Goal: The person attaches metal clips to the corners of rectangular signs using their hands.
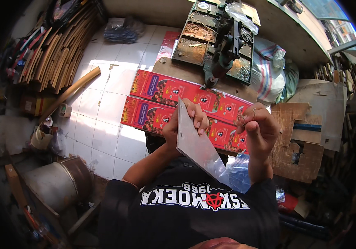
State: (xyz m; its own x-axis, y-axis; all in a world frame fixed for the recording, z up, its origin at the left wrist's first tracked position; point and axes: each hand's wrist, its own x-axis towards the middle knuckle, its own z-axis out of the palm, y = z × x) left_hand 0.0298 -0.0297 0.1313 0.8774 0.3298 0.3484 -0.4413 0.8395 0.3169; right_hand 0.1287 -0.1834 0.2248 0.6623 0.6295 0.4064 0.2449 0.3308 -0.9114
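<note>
"Our left hand (pixel 195 117) is closed on a flat grey sheet (pixel 198 145), isn't it?"

"Yes, we have our fingers curled over its face. We hold it tilted in front of our black shirt (pixel 194 222), with its lower end slanting down to the right."

"What about our right hand (pixel 262 133)?"

"We have it raised beside the sheet, apart from it, with thumb and finger pinched on a small bent wire (pixel 253 111). It's too small for us to tell exactly what kind of piece it is."

"And below our hands?"

"We see two red printed strips side by side on the brown bench (pixel 169 68). Our hands hide parts of the nearer strip (pixel 137 112); the farther strip (pixel 147 86) lies right in front of a dark metal press (pixel 223 62)."

"And around the press?"

"We have a divided green tray (pixel 189 62) there, with scraps in its compartments."
</note>
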